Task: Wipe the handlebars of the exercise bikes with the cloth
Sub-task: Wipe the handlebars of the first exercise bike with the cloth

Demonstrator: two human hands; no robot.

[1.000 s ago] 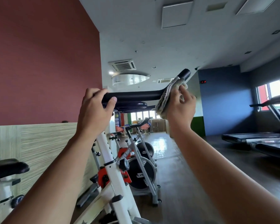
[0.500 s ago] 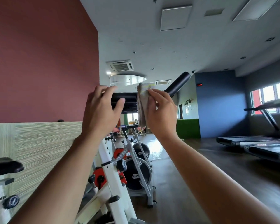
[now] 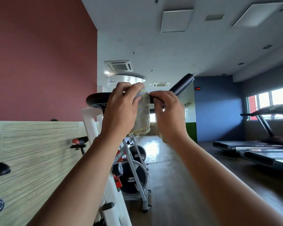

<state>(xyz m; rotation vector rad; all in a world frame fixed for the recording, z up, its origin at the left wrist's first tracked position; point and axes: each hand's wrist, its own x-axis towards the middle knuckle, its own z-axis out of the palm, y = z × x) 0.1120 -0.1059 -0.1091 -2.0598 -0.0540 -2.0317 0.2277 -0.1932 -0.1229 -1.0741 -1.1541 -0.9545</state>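
Where cloth [image 3: 142, 118] drapes handlebar [image 3: 96, 100], left grip [image 3: 121, 110] curls over.

"NER BIKE" runs along a bike frame [image 3: 119, 158]. A red clock [image 3: 197, 88] shows 11:24. The far wall [image 3: 189, 111] reads "DIO", partly hidden.

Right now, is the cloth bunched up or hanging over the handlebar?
Hanging: the cloth drapes over the black handlebar, its loose end dangling below, with the left hand gripping its top.
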